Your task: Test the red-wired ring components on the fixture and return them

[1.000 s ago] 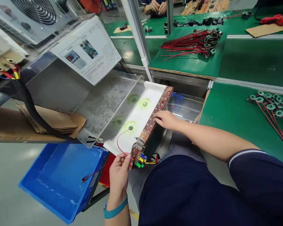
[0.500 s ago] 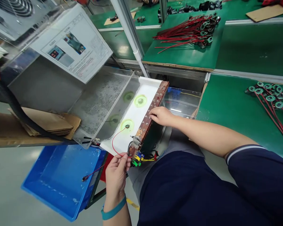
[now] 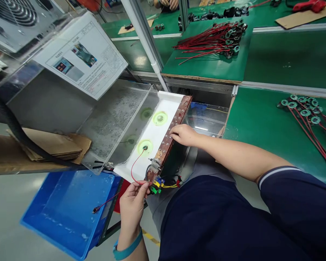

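Observation:
My left hand (image 3: 136, 199) pinches a red wire (image 3: 132, 167) close to the front end of a brown studded strip (image 3: 165, 145). One length of the wire curves up to a small round component (image 3: 145, 148) on the lower green ring (image 3: 149, 144) of a white panel (image 3: 168, 105). Another length hangs left, with a small dark part (image 3: 95, 210) at its end. My right hand (image 3: 185, 135) rests on the strip with its fingers curled. Its fingertips touch the studs, and whatever they may grip is hidden. Yellow, blue and green connectors (image 3: 157, 185) sit beside my left hand.
A blue bin (image 3: 62, 210) stands below on the left. Red-wired round parts (image 3: 214, 40) lie in a bundle on the green table (image 3: 260, 119) side, with another group (image 3: 305, 108) at right. An instruction sheet (image 3: 81, 54) and a black hose (image 3: 24, 130) are at left. A co-worker's hands (image 3: 170, 4) show at the back.
The view has shifted slightly. My left hand keeps its pinch on the red wire, and my right hand stays on the strip with little visible movement.

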### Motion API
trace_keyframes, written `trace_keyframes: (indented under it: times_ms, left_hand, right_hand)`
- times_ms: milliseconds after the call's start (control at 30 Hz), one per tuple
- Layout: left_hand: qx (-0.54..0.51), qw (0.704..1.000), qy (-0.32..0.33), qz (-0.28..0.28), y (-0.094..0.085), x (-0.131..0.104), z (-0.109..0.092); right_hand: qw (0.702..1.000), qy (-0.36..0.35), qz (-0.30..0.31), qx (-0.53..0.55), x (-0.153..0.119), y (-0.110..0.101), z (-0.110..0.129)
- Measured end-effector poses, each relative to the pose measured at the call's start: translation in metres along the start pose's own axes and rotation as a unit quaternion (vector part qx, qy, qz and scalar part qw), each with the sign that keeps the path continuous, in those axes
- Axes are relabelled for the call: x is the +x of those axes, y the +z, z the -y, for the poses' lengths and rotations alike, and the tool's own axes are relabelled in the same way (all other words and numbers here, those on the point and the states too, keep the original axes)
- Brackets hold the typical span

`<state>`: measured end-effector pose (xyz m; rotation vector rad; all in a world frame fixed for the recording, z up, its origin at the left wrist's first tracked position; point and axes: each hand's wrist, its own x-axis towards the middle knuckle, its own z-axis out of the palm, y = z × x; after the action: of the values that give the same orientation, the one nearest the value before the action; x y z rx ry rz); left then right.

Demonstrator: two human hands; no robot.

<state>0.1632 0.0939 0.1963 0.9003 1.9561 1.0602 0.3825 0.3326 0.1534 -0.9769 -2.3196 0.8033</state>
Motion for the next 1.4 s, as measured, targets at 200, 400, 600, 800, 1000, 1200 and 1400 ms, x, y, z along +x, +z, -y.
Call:
trace_keyframes:
  times_ms: [200,400,600,800,1000,1200,1400]
  left_hand:
    - [0.084,0.995,0.044,-0.008,-0.001,0.001,0.014]
    - [0.195,0.968,0.159,0.009,0.004,0.002,0.007]
    - [0.251,0.941,0.226,0.006,0.005,0.002,0.004]
    - [0.306,0.912,0.274,0.005,0.006,0.005,0.003]
    - [0.329,0.889,0.319,0.010,0.009,0.007,-0.001]
    - [0.343,0.875,0.342,0.004,0.011,0.008,-0.002]
    - [0.342,0.877,0.337,0.003,0.012,0.007,-0.002]
  right_hand:
    - [1.000,-0.001,0.004,-0.005,0.001,0.003,-0.003]
    - [1.000,-0.004,0.003,-0.012,0.002,0.005,-0.006]
    - [1.000,-0.006,0.005,-0.016,0.002,0.005,-0.004]
    - [1.000,-0.011,-0.001,-0.015,0.003,0.008,-0.007]
    - [1.000,-0.006,0.002,-0.013,0.003,0.005,-0.005]
    - [1.000,-0.004,0.003,-0.018,0.003,0.005,-0.004]
    - [1.000,-0.014,-0.001,-0.011,0.002,0.005,-0.004]
